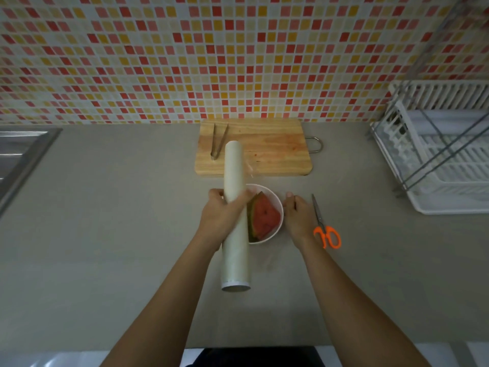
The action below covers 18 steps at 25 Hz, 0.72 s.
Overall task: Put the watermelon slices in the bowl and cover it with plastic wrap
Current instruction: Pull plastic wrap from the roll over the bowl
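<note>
So the person's left hand [221, 214] is wrapped around a long white roll of plastic wrap [235, 260], gripping it about mid-length. The roll hangs over the left edge of the white round bowl [278, 207] and points away from the person toward the wall. The red watermelon slices with green rind [264, 215] are already in the bowl, rind side toward the roll (can't really tell how many are stacked in there). The right hand [299, 218] sits right at the bowl's right side, thumb and fingertips pinched on the edge of a sheet of clear film [253, 172] that runs off the roll across the bowl. The film is nearly invisible; only a few shiny crinkles give it away.

The bowl sits near the middle of the grey countertop [105, 234]. Just right of the right hand lie orange-handled scissors [326, 235], blades pointing toward the wall. Behind the bowl there's a rectangular wooden cutting board [270, 147] up against the wall, with reddish stains on it and metal tongs [218, 141] lying on its left part. The far end of the roll overlaps the board in view. A white plastic dish rack [436, 168] is off to the right, a stainless steel sink [23, 149] is at the left edge, and the mosaic tile wall [238, 49] is red, orange and cream.
</note>
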{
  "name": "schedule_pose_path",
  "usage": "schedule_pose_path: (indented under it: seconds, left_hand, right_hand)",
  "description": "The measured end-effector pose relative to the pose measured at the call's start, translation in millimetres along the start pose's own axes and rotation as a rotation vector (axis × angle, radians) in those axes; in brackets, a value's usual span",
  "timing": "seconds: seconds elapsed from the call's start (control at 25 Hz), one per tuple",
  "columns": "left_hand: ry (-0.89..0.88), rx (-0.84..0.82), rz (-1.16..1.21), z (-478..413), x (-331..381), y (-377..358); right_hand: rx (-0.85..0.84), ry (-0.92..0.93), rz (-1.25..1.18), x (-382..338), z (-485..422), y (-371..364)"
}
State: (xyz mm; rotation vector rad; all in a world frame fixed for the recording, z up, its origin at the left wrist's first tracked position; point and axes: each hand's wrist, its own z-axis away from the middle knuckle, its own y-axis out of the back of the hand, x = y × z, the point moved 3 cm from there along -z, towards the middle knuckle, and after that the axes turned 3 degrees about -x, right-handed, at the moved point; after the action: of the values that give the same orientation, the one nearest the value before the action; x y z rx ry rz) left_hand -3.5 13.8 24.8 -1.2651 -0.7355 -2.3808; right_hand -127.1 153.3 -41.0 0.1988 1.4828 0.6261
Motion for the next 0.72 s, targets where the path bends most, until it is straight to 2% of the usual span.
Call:
schedule_pose_path:
  seconds: [0.36, 0.48, 0.6, 0.72]
  left_hand:
    - [-0.116, 0.043, -0.090, -2.8, -5.3, 15.0]
    - [-0.145, 0.132, -0.187, -5.3, -8.4, 19.6]
    - [-0.119, 0.193, -0.263, -9.9, -10.9, 28.2]
    - [-0.100, 0.200, -0.234, -13.8, -15.8, 36.3]
  right_hand:
    - [-0.006, -0.024, -0.035, 3.7, -3.5, -4.0]
    - [0.001, -0.022, -0.022, 5.0, -5.2, -5.7]
    - [0.004, -0.005, -0.016, 6.1, -6.9, -6.3]
    - [0.011, -0.008, -0.034, 8.2, -8.0, -7.2]
